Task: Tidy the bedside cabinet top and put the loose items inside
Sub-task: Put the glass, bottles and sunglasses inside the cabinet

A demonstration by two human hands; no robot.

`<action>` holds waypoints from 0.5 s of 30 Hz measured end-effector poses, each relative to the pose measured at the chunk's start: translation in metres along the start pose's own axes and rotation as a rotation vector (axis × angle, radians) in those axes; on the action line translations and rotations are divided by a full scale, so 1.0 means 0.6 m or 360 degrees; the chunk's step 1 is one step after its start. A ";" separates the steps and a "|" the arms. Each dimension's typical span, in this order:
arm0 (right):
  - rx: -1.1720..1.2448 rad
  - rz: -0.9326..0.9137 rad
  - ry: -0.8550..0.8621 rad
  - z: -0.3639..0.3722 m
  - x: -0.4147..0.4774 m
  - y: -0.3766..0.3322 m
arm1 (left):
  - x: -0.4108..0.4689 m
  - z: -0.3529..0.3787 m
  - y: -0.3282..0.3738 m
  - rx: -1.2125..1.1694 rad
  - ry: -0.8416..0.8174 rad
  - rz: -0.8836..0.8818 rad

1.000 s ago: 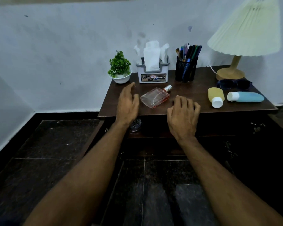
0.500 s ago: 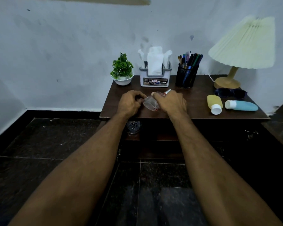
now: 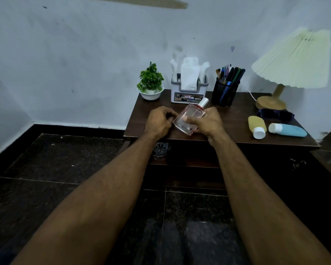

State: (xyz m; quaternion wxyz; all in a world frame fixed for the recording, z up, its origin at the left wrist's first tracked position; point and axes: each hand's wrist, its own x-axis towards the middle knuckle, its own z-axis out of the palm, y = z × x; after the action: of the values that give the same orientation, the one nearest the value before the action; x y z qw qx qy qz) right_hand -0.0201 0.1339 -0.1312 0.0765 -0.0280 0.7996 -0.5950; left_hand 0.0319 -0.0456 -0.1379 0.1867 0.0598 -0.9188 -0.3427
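Dark wooden cabinet top (image 3: pixel 233 119) stands against a pale wall. The right hand (image 3: pixel 208 121) grips the perfume bottle (image 3: pixel 189 117), tilted with its cap pointing away, over the front edge. The left hand (image 3: pixel 159 122) is curled at its left corner; I cannot tell whether it holds it. Right of the hands lie a yellow bottle (image 3: pixel 256 126), a blue tube (image 3: pixel 288 130) and sunglasses (image 3: pixel 275 114).

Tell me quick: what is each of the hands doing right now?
Left hand: fingers curled beside the bottle; cannot tell if it grips.
Right hand: closed, holding the bottle.
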 end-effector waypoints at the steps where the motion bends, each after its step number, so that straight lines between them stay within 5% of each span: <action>1: -0.0006 -0.0086 0.0032 -0.002 -0.013 0.002 | -0.001 0.000 0.000 0.0012 0.0007 0.0024; 8: 0.0084 -0.0541 -0.0114 -0.032 -0.104 0.011 | 0.004 0.007 0.002 0.0278 -0.0072 0.0157; 15: -0.0031 -0.0698 -0.0238 -0.055 -0.169 0.057 | 0.015 0.019 -0.002 0.0710 -0.0437 0.0265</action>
State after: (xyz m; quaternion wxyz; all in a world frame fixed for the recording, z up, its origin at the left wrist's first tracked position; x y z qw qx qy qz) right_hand 0.0763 0.1890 -0.1454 0.0041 -0.2458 0.7723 -0.5858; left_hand 0.0189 -0.0420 -0.1440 0.0700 -0.0233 -0.9900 -0.1203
